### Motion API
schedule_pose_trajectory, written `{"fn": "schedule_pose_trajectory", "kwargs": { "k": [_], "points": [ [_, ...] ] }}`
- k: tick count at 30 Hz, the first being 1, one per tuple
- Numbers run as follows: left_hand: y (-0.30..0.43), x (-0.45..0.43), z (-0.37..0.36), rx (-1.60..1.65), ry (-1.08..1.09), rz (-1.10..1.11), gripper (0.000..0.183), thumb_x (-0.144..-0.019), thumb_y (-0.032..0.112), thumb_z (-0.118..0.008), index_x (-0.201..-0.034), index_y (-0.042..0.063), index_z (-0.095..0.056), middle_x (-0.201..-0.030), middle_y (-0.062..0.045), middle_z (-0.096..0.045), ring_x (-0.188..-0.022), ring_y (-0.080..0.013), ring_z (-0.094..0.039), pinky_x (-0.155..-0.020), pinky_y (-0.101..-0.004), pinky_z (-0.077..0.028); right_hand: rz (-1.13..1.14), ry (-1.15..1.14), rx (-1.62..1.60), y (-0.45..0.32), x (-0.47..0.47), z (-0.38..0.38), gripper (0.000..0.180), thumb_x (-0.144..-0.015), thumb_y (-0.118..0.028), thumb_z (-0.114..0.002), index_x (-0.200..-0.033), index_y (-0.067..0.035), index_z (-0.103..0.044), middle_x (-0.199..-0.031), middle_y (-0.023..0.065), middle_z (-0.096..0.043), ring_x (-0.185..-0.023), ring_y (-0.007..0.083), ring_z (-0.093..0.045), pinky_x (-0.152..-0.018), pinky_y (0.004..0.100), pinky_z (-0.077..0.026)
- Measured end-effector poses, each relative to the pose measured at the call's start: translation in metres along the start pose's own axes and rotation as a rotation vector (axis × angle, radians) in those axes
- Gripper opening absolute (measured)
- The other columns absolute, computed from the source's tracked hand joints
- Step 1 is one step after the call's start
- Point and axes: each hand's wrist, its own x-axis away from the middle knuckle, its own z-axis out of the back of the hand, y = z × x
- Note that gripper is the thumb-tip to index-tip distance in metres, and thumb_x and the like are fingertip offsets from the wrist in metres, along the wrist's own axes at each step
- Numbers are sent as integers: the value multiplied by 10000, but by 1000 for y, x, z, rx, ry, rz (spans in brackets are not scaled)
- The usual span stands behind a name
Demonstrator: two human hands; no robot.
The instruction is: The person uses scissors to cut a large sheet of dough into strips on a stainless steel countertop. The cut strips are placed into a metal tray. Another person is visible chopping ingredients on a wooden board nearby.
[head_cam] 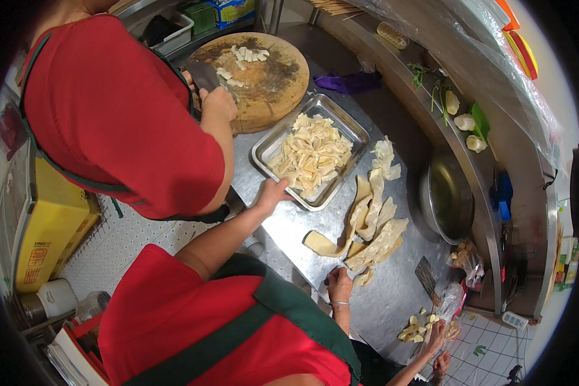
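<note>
My left hand [271, 195] grips the near corner of a rectangular metal tray [318, 206], with the thumb at its rim. Pale yellow, sliced food pieces [313, 152] are heaped in the tray. My right hand [340, 285], with a bracelet at the wrist, has curled fingers at the edge of the metal table [289, 231]. A small dark spot shows by its fingertips; whether it holds something, I cannot tell. Long pale yellow strips [376, 241] lie in a loose pile just beyond this hand, and a small piece [364, 277] is beside it.
At upper left a co-worker holds a cleaver [207, 72] over a round wooden chopping block [280, 77] bearing white pieces. Another person's hands [436, 335] are near cut pieces [412, 330] at lower right. Another cleaver [427, 279] and a metal bowl [446, 198] stand along the right.
</note>
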Motion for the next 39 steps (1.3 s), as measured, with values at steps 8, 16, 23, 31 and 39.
{"fn": "schedule_pose_trajectory", "kwargs": {
  "k": [8, 16, 23, 31, 39],
  "points": [
    [-3, -5, -3, 8, 32, 34, 389, -912, 189, -541, -1120, -137, -578, -1021, -178, -660, -822, -262, -680, -643, -342, -608, -131, -54, 25, -18, 0, 9, 142, -776, -74, -674, -827, -51, -544, -742, 176, -651, -713, 392, -631, -644, 462, -489],
    [-5, -14, 1, -1, 16, 10, 398, -907, 204, -543, -1122, -128, -581, -1019, -176, -663, -825, -257, -684, -638, -342, -603, -84, -9, 33, -21, -7, 8, 121, -793, -81, -659, -813, -46, -545, -711, 150, -659, -663, 338, -649, -620, 427, -504],
    [-9, -17, 1, 3, -4, 21, 369, -919, 189, -540, -1132, -110, -575, -1018, -163, -668, -834, -242, -686, -657, -346, -598, -48, 12, 41, -12, -6, 2, 154, -789, -72, -682, -827, -42, -536, -674, 126, -656, -569, 278, -646, -545, 383, -508],
    [-7, -15, 1, 26, 10, 9, 376, -906, 190, -555, -1110, -124, -585, -1010, -166, -656, -805, -256, -679, -627, -330, -590, -44, -4, 18, -22, -8, 9, 148, -795, -61, -682, -817, -38, -538, -676, 133, -661, -576, 281, -655, -545, 381, -517],
    [-4, -12, -2, 15, -5, -4, 394, -922, 202, -541, -1166, -107, -564, -1048, -168, -652, -830, -250, -678, -635, -325, -595, -116, -33, -25, -16, -7, 7, 145, -780, -54, -681, -819, -38, -542, -703, 147, -657, -647, 331, -647, -592, 419, -504]
  ]
}}
